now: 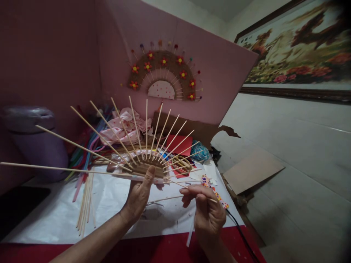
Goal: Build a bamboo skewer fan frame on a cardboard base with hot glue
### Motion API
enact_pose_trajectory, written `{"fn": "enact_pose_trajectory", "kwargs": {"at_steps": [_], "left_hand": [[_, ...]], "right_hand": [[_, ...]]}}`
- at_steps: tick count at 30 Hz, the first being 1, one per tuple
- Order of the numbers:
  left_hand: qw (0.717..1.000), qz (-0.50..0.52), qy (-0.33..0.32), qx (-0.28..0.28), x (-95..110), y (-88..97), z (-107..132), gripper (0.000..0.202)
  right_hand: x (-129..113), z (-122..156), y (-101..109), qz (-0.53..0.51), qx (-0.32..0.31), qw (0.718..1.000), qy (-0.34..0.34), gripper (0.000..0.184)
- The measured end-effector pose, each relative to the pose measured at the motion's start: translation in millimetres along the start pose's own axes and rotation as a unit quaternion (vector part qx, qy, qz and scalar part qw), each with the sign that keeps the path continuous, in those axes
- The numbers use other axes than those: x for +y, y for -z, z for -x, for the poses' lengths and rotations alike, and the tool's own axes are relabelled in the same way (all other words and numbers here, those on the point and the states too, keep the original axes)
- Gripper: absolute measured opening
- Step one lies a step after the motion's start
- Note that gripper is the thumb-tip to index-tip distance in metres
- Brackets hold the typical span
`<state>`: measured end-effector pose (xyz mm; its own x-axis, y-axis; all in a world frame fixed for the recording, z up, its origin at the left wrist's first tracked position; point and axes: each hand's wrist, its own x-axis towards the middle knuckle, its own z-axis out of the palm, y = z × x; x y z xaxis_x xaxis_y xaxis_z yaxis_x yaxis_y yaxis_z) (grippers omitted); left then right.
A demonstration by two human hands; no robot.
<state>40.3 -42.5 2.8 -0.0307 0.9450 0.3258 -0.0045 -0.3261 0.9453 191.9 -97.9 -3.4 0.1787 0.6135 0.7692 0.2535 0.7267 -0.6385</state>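
Note:
My left hand (pixel 141 195) grips a half-round cardboard piece (pixel 144 168) by its straight lower edge, thumb on the front face and fingers behind. Thin wooden sticks (pixel 146 128) fan out from its curved rim like rays, the leftmost lying nearly level. At the piece's lower right corner, my right hand (pixel 207 210) is closed in a pinch on one wooden stick (pixel 175 182), whose near end shows past the fingers. Just behind that hand lies a glue gun (pixel 215 190) with a bright pattern, partly hidden.
Loose wooden sticks (pixel 85 208) lie on the white table cover (pixel 109 215). Behind are crumpled pink fabric (pixel 123 128), blue yarn (pixel 199 150), red sheets (pixel 179 145) and pipe cleaners (pixel 82 157). A purple container (pixel 41 146) stands left. A decorated half-round fan (pixel 164 69) is on the pink board (pixel 214 69).

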Motion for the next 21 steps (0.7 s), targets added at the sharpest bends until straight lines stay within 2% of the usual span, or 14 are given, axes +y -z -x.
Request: {"fn": "enact_pose_trajectory", "kwargs": {"at_steps": [3, 8, 14, 18, 21], "left_hand": [[0.999, 0.031, 0.007, 0.002, 1.1, -1.0, -1.0, 0.051], [0.999, 0.050, 0.013, 0.000, -1.3, -3.2, -2.2, 0.050], [0.991, 0.130, 0.028, 0.004, -5.9, -5.9, -3.0, 0.044], [0.992, 0.120, 0.027, 0.002, -6.1, -5.3, -2.1, 0.047], [0.993, 0.113, 0.020, 0.000, -6.9, -4.6, -1.7, 0.048]], "right_hand": [[-0.5, 1.1, 0.8, -0.011, -0.009, 0.999, 0.035, 0.023], [0.1, 2.3, 2.1, 0.015, -0.031, 0.999, 0.024, 0.025], [-0.1, 2.8, 3.3, 0.037, -0.043, 0.997, 0.056, 0.025], [-0.1, 2.5, 4.3, 0.047, -0.060, 0.995, 0.068, 0.025], [1.3, 3.4, 4.4, 0.039, -0.044, 0.994, 0.091, 0.025]]}}
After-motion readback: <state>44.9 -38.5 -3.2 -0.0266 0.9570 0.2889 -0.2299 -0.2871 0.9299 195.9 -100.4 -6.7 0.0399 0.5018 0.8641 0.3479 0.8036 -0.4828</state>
